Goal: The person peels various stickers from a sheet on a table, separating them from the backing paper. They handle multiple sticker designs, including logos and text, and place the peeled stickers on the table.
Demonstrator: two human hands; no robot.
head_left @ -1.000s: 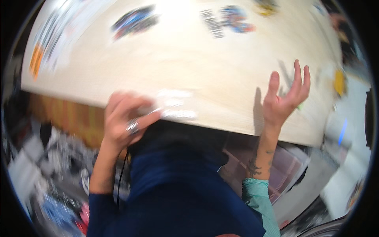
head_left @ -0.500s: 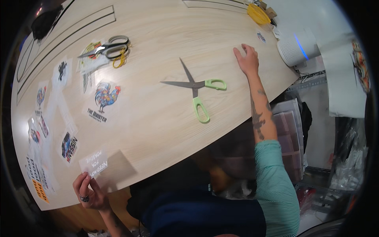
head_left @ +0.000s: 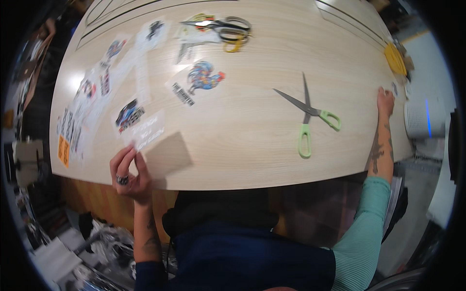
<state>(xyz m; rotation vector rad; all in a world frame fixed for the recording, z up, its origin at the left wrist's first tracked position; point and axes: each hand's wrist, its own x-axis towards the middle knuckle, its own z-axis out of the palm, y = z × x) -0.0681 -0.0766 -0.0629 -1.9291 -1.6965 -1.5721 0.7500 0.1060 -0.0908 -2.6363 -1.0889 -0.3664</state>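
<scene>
So your left hand is over the near edge of the table, left of your body, and it's got a clear sheet with white lettering pinched by one corner between thumb and fingertips, with a chunky ring on one finger. The sheet is up off the wood, since it's throwing a squarish shadow just to its right, and it's a bit blurry. Right above it from your side there's a car decal, partly touching or overlapped by the sheet in this view, can't tell which. Your right arm is stretched way out to the right side, and the right hand is by the table's far right edge, fingers pointing away from you and looking a little bent. It's small from here, so I can't tell how far open it is or whether it's got hold of anything. A small sticker is just beside those fingertips. Between your hands, nearer the right one, the green scissors lie with blades spread. The rooster decal is up past the sheet, and the dark scissors sit beyond that.
</scene>
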